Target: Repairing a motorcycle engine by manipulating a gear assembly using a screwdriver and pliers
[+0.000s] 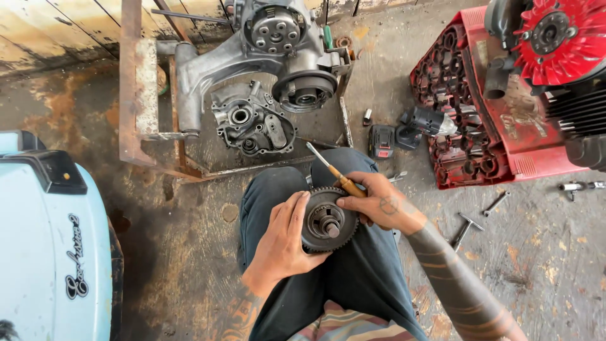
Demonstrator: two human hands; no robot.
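My left hand [284, 237] cups the toothed gear [327, 220] on my lap; my right hand [377, 203] pinches its rim, gripping a wooden-handled screwdriver [331, 169]. An engine casing [254, 123] lies ahead on the floor, a red tool case [483, 132] to the right.

**Motor repair workshop, floor level**

An oil-stained, rusty concrete floor [543, 252] carries a stripped engine casing [252, 57] on a rusted steel frame [136, 95], a detached cover [252, 123], an open red tool case [467, 120] beside a cordless driver [410, 129], loose wrenches [467, 227], and a pale-blue scooter body [44, 246] at the left edge.
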